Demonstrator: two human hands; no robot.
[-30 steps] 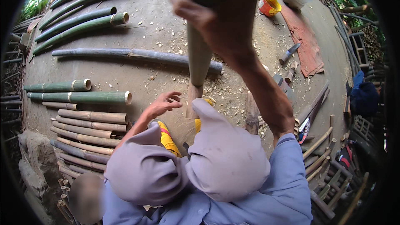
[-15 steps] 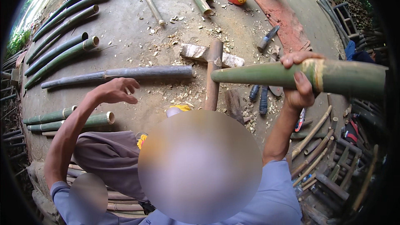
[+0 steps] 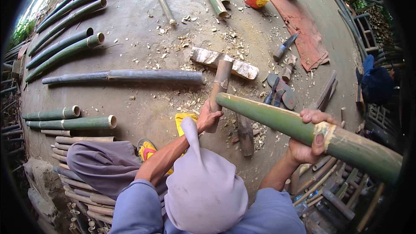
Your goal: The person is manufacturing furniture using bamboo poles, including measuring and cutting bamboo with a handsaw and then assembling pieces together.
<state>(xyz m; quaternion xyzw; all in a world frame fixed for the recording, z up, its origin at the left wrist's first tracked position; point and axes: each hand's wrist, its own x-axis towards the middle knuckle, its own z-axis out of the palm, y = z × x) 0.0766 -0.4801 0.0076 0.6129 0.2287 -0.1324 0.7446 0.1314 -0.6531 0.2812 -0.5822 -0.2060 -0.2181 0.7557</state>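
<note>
The far end of the green bamboo length [image 3: 277,121] is lost in the dark rim at the right, and its underside is covered where it is wrapped by the right grip [image 3: 305,147], closed firmly around it at a pale node, thumb on the near side and fingers over the top. The left grip [image 3: 210,116] is closed around the lower part of a brown cylindrical piece [image 3: 222,78], by which some of its fingers are hidden. The bamboo is held aslant between the two grips, its tapered tip lying just above the left one, across the brown piece; whether the two touch cannot be told. A pale block [image 3: 245,69] is partly covered by the brown piece's top. A yellow item [image 3: 182,120] is partly hidden by pale cloth [image 3: 206,190].
</note>
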